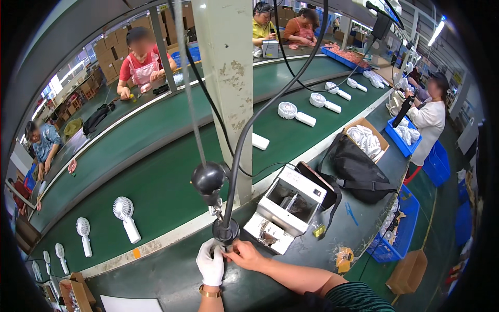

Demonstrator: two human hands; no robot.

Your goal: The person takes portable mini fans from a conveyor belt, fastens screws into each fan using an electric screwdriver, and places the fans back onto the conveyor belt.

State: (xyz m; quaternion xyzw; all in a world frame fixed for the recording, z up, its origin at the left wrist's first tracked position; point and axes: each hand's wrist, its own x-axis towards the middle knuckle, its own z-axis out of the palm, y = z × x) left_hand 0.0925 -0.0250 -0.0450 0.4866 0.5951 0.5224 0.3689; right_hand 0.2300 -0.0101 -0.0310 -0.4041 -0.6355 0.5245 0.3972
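Observation:
A black electric screwdriver (225, 232) hangs over the near bench, seen almost end-on from above, with a thick black cord curving up from its top. Both of my hands meet at its lower end. My left hand (210, 264), in a white glove with a gold band at the wrist, has its fingers closed against the tool from the left. From the right, my bare right hand (247, 256) pinches the same part with bent fingers. The tool's tip is hidden by my fingers. Just right of them stands a white screw feeder (294, 193) with an open top.
A black ball (208, 178) hangs on the cable above the tool. Behind the bench, a green conveyor (171, 195) carries several white handheld fans (125, 213). A pillar (227, 78) rises ahead. A black bag (358, 165) and blue crate (397, 234) are right; co-workers sit beyond.

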